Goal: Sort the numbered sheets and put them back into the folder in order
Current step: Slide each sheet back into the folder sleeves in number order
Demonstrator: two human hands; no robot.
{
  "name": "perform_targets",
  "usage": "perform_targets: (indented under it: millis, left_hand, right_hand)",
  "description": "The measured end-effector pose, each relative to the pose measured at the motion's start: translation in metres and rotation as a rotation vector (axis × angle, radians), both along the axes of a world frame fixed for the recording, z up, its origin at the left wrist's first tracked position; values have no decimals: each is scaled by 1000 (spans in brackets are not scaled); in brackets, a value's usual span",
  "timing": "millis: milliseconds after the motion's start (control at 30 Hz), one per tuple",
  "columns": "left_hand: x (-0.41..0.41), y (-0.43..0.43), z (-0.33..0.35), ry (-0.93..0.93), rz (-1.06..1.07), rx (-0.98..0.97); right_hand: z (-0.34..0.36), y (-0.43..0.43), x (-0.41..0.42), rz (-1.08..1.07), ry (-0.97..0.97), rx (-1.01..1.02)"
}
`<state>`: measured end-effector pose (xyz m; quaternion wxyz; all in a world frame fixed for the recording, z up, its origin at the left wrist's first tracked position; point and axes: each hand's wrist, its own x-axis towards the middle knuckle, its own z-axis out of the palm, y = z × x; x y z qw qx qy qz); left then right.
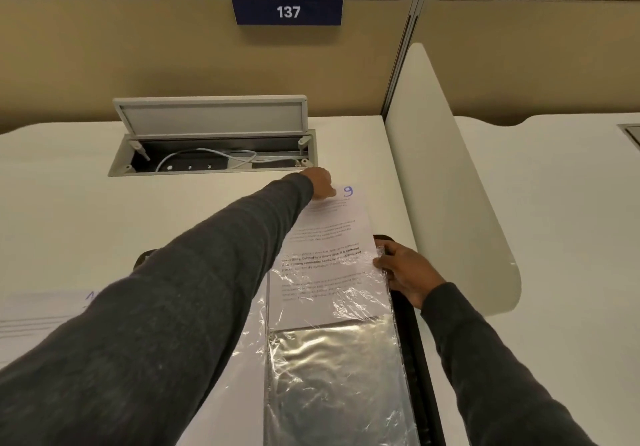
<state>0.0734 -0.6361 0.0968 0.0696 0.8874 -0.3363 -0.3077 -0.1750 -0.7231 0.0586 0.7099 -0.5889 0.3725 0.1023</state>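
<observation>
Sheet marked 9 point(332, 224) is partway into the clear sleeve point(332, 359). Its lower part sits under the crinkled plastic, and its top, with the blue number, sticks out over the desk point(69, 210). The left hand point(320, 182) is stretched right out, fingers curled down on the sheet's far edge. It looks like a pinch there, though the fingertips are hidden. The right hand point(408, 272) has the sleeve's mouth nipped between thumb and fingers at the right edge, just beside the black edge of the folder point(408, 335).

Here's the danger as I read it: that plastic is thin and rumpled. If the sheet's lower corners catch on a fold, a push from the top would buckle the paper rather than seat it. If the right hand lets the mouth sag, the sheet could ride over the plastic instead of under it. A skewed push would jam a corner against the seam.

Further out, more loose sheets point(38, 314) lie on the left under the reaching arm, and a sleeve drag could scatter them. The open cable tray point(211, 161) gapes just beyond the left hand, a bad place for a slipped page.
</observation>
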Motion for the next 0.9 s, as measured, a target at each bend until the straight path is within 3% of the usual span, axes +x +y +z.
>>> perform_targets:
  millis: [133, 367, 567, 700, 800, 900]
  left_hand:
    - [-1, 1, -3, 74, 13, -116]
    - [-6, 10, -10, 111, -10, -93]
    - [-27, 20, -7, 391, -9, -5]
    - [-47, 29, -10, 452, -59, -19]
    - [-62, 38, -9, 445, -56, -75]
    - [-78, 49, -9, 327, 7, -237]
  right_hand:
    - [-2, -5, -4, -7, -6, 0]
    - [5, -3, -1, -61, -2, -14]
    - [11, 0, 3, -116, -25, -40]
    - [15, 4, 4, -159, -52, -66]
    - [17, 8, 4, -196, -53, -85]
    - [21, 13, 3, -230, -65, -95]
